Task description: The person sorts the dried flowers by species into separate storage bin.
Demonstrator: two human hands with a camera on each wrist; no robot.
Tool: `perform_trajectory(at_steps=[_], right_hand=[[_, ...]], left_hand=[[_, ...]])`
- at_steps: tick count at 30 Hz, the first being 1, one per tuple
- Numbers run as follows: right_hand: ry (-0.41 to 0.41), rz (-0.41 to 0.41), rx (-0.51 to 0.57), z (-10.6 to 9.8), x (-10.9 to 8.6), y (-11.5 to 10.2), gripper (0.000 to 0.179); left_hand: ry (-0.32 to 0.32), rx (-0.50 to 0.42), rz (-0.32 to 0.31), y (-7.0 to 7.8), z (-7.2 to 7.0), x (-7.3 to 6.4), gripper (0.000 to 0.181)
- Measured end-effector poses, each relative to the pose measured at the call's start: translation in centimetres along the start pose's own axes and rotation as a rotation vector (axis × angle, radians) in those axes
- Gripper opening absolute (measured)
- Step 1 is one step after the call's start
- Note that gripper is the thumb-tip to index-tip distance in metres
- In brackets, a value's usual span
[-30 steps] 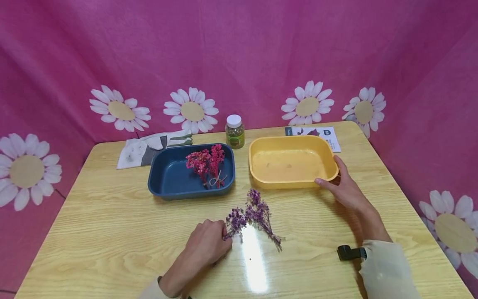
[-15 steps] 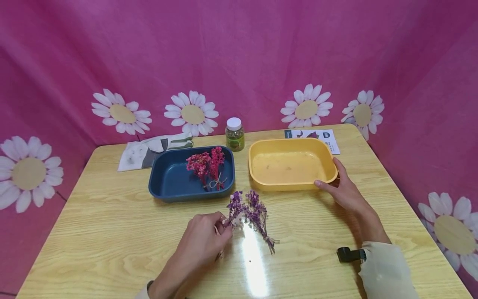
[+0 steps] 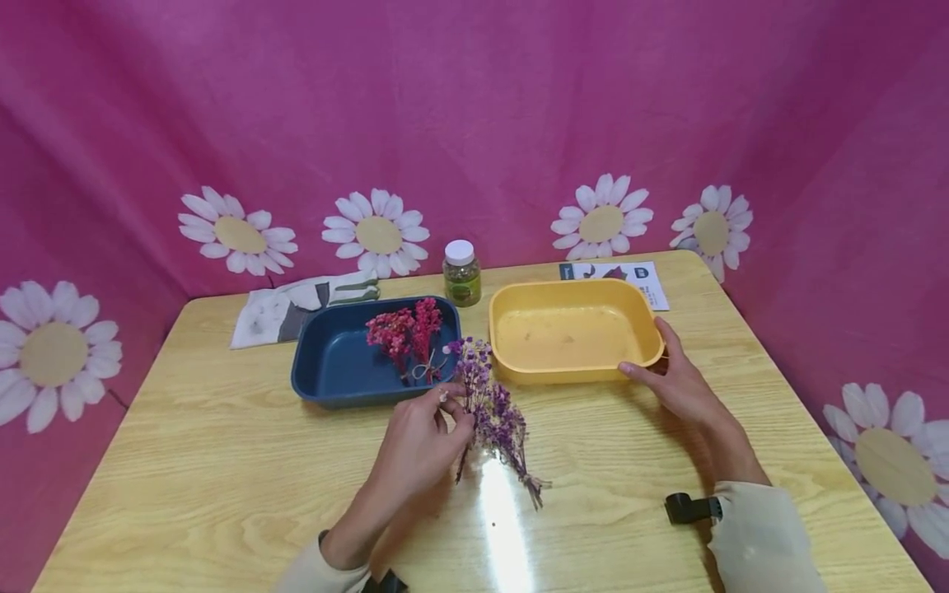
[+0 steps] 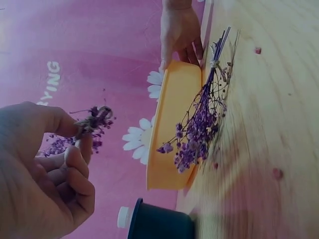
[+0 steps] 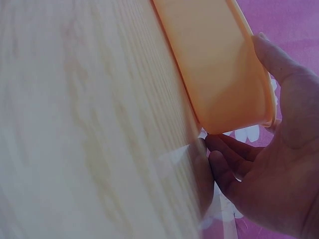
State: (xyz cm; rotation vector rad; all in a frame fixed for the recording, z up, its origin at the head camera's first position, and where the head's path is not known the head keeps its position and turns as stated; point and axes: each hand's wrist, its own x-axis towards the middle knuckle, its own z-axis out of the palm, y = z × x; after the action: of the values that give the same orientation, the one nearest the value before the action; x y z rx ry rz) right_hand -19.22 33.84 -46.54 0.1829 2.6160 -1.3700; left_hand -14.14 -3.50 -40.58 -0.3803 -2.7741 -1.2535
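Note:
My left hand pinches a small bunch of purple dried flowers by its stems, raised off the table with the blossoms upward. In the left wrist view thumb and index finger close on the tied stems. A second purple dried flower bunch, tied near its stem ends, lies on the table just right of that hand. My right hand grips the near right corner of a yellow plastic tub. Its thumb lies on the rim, and the fingers bend in by the tub's bottom corner.
A dark blue tub on the left holds pink dried flowers. Behind stand a white-lidded jar, a printed card and gloves by the pink curtain. Small crumbs lie on the table.
The left hand has picked up one purple bunch from the table and carried it up toward the gap between the tubs. The right hand stays at the yellow tub's corner.

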Motion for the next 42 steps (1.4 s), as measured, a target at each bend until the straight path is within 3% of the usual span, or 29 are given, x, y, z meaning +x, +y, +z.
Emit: perform_trajectory(at_steps=[7, 14, 28, 37, 42], right_hand=[[0.008, 0.005, -0.001, 0.0, 0.1, 0.0, 0.109], [0.001, 0.014, 0.007, 0.1, 0.3, 0.2, 0.109], [0.014, -0.003, 0.025, 0.2, 0.0, 0.1, 0.108], [0.012, -0.018, 0.037, 0.3, -0.2, 0.3, 0.106], [0.025, -0.033, 0.029, 0.3, -0.1, 0.3, 0.106]], left_hand=[[-0.04, -0.179, -0.028, 0.5, 0.8, 1.5, 0.026], [-0.062, -0.229, -0.059, 1.1, 1.6, 3.6, 0.026], [0.011, -0.124, -0.133, 2.1, 4.3, 9.4, 0.026], [-0.046, -0.115, -0.214, 2.6, 5.8, 12.4, 0.027], [-0.085, -0.012, -0.241, 2.3, 6.5, 13.8, 0.028]])
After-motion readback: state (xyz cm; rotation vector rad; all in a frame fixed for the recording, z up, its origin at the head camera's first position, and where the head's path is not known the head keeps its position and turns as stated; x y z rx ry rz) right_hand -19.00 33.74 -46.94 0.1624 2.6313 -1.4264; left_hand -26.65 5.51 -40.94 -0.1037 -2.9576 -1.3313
